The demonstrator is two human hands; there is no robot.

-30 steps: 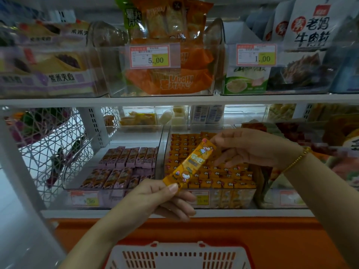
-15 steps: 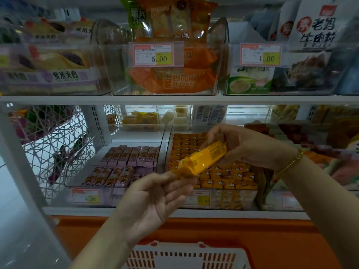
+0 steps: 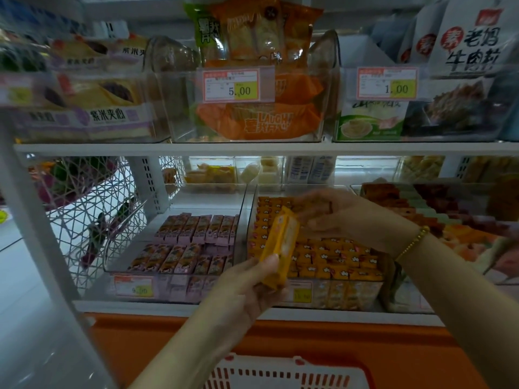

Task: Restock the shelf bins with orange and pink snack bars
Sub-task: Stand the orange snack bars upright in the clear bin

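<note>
Since half a second earlier, the orange foil-wrapped snack bar (image 3: pixel 280 242) had swung from nearly level to steeply tilted. The left hand (image 3: pixel 252 287), then open beneath it, had closed on its lower end. The thumb lay across the front of the wrapper and the fingers curled behind.

The right hand (image 3: pixel 345 217) sat at the bar's upper end, motion-blurred. Could not tell whether it pinched the bar or only touched it.

Bar: long, flat, orange-yellow, with a pale panel down the face (print unreadable in the blur). It was held in the air over the front half of the clear plastic bin of orange bars (image 3: pixel 337 297), above the packed rows.

That bin was filled nearly to its rim. Just beside it on the left, across a clear wall, the clear plastic bin of pink bars (image 3: pixel 179 289) held two rows, with bare white surface behind them. Open room lay between the lower bins and the white upper shelf board (image 3: pixel 252 148). A red-and-white slotted plastic basket (image 3: pixel 280 372) sat below the hands, at the bottom edge of the view.
</note>
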